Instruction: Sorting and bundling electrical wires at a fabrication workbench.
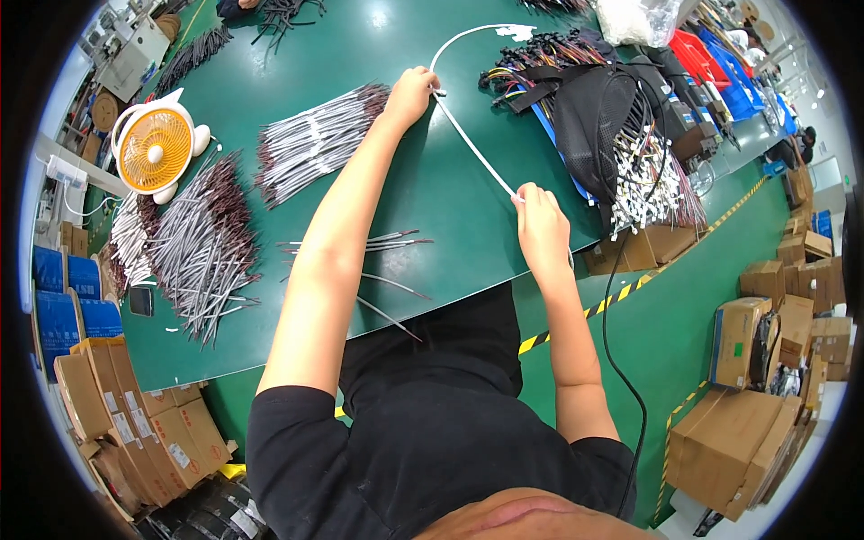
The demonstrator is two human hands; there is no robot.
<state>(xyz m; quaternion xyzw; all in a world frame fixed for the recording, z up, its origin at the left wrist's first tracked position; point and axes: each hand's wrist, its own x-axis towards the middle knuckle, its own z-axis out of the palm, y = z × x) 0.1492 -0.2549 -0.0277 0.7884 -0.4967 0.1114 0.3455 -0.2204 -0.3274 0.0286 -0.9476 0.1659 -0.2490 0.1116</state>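
Note:
A long white flexible strip (475,150), perhaps a cord or tape, stretches nearly straight between my hands. Its far part curves over the green table (477,261) to a crumpled white piece (516,32). With closed fingers, my left hand (413,99) grips the strip farther from me; a small dark bit shows at its fingertips. Nearer the table's front edge, my right hand (544,225) pinches the strip's lower stretch. Left of my left hand lies a bundle of grey cut wires (310,146) with dark red ends, banded in white. Several loose grey wires (396,240) lie beneath my left forearm.
An orange and white fan (155,151) stands at the left, beside a loose heap of grey wires (202,238) and a phone (141,301). A black bag (596,126) and wire harnesses (643,180) occupy the right side. Cardboard boxes (733,445) stand on the floor.

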